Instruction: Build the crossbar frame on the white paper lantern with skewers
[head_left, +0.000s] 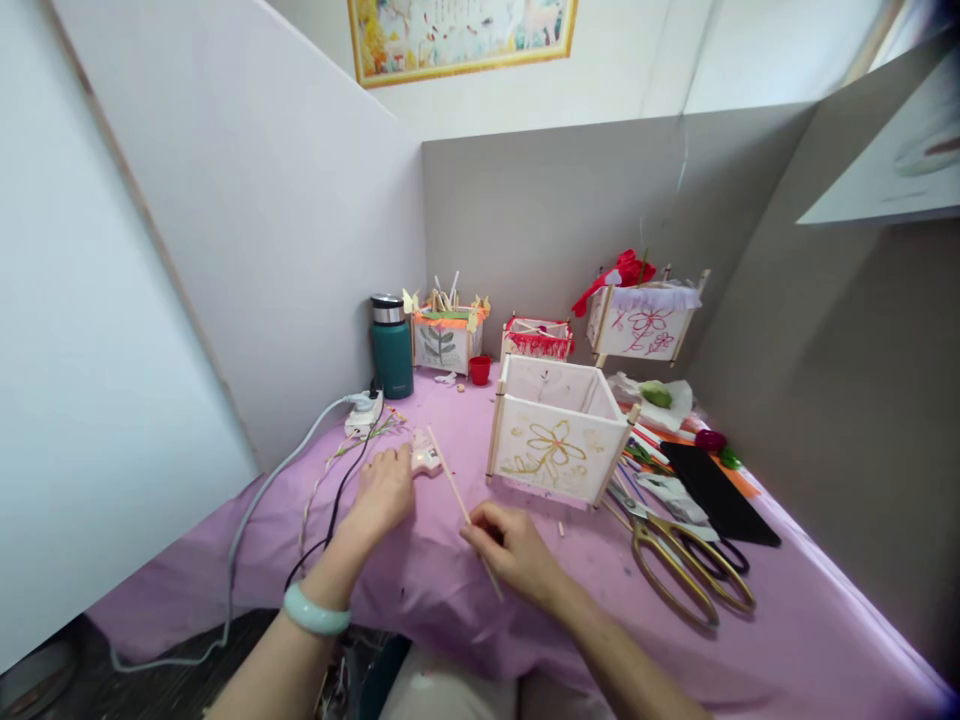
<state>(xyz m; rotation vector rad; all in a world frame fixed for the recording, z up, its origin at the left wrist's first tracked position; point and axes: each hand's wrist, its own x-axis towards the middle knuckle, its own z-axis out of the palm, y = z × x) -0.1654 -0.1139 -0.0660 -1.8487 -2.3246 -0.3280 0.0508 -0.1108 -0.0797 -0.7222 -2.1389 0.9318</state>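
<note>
Grey partitions [570,200] are enclosing the purple-covered worktop [585,610]. Framed picture [465,40] is hanging above, characters too small to read. Flower-painted box [555,450] is standing mid-worktop, scissors [675,565] lying just right. Green flask [392,358] is showing an illegible mark. Left hand [385,487] is curling at pale device [426,459], grip unclear; right hand [510,545] is pinching thin stick [450,482], near worktop's front.

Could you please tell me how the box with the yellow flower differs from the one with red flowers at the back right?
The yellow-flower box stands nearer, while the red-flower box is farther back. The yellow-flower box has a plain, bare rim; the red-flower box has a pale frill along its rim and red material on top. Both have whitish panels and stick-like corner posts.
</note>
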